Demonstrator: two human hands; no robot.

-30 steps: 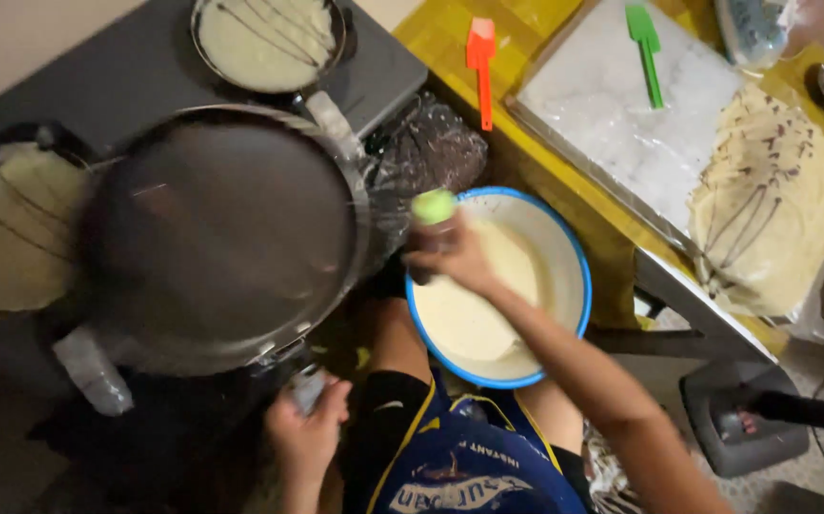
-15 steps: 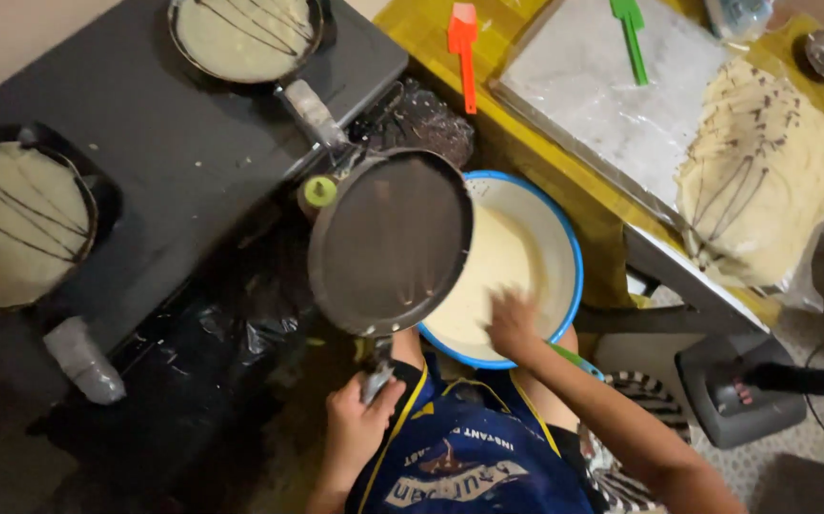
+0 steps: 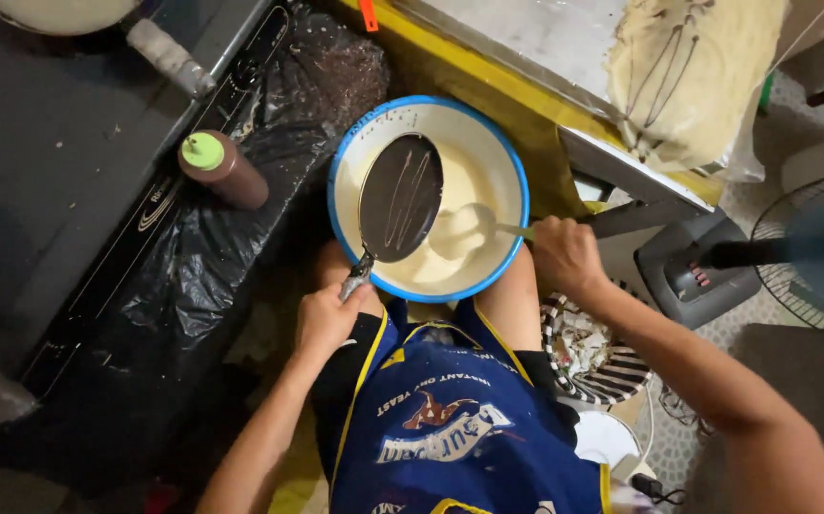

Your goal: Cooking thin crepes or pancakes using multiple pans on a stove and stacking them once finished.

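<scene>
Your left hand [image 3: 328, 319] is clenched around the handle of a dark pan [image 3: 400, 197], held tilted over the blue-rimmed bowl [image 3: 355, 143] just ahead of both hands. Your right hand [image 3: 564, 257] grips a ladle [image 3: 462, 229], its scoop full of the pale batter [image 3: 474, 181] that fills the bowl. Left of the pan stands a brown squeeze bottle [image 3: 224, 170] with a green cap.

A small dark crepe pan [image 3: 400, 198], streaked with thin chocolate lines, tilts over a blue-rimmed white bowl [image 3: 516, 162] of pale batter. A ladle [image 3: 464, 228] full of batter hangs level above the batter, just beside the pan.
</scene>
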